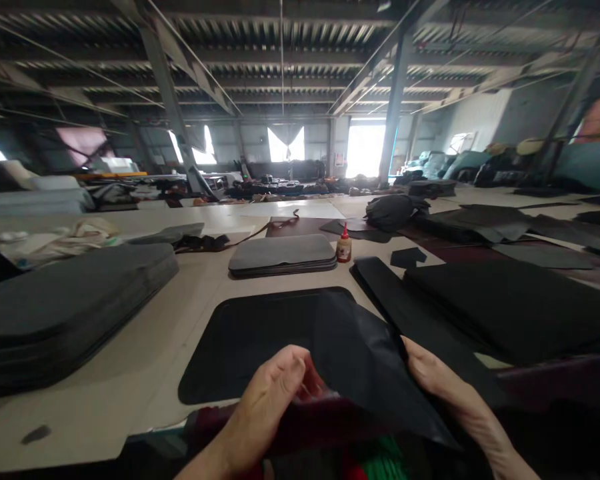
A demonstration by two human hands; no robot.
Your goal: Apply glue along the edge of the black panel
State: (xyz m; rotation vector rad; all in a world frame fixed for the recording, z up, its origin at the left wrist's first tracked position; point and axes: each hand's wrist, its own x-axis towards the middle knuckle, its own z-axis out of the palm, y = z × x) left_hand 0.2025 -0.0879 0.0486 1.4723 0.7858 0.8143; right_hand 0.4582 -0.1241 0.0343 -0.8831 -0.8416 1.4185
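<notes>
In the head view, the right hand (433,373) gripped the side edge of one thin black sheet (365,353). The left hand (275,393) was half closed at the sheet's near edge, its fingers curled; whether they pinched it could not be told. The sheet, between the hands, slanted over the right part of one black panel (250,333), which lay flat just beyond the left hand on the table (195,293).

The panel seemed already laid out, while the sheet was still to be settled: it was creased and partly raised. Nothing showed how many pieces were finished.

Beyond the hands stood one small grey stack (283,252) and, beside it, one red-tipped bottle (345,249). One large grey stack (70,293) lay left of the hands, one black stack (510,300) right of them. Past the right hand lay one long black piece (425,333). The layers in each stack could not be counted.
</notes>
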